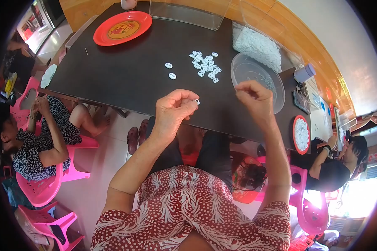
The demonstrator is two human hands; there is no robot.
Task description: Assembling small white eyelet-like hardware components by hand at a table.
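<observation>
Thumb and forefinger of my left hand (171, 112) pinch a small white plastic piece (197, 101) with a hole, above the table's near edge. My right hand (257, 99) hovers over the near side of a round clear plastic tub (246, 67) that holds tiny shiny bits. Its fingertips are pressed together; whatever they hold is too small to make out. Beyond my hands lies a loose pile of white oval pieces (205, 64), each with two holes. Left of that pile, two similar ovals (170, 70) lie apart on the dark table (125, 71).
A clear bag of white pieces (257, 45) stands behind the tub. At the far left is a red plate (102, 37); a red-rimmed dish (295, 134) of white pieces sits right. A lilac cup (304, 73) stands nearby. People sit on pink chairs at both sides.
</observation>
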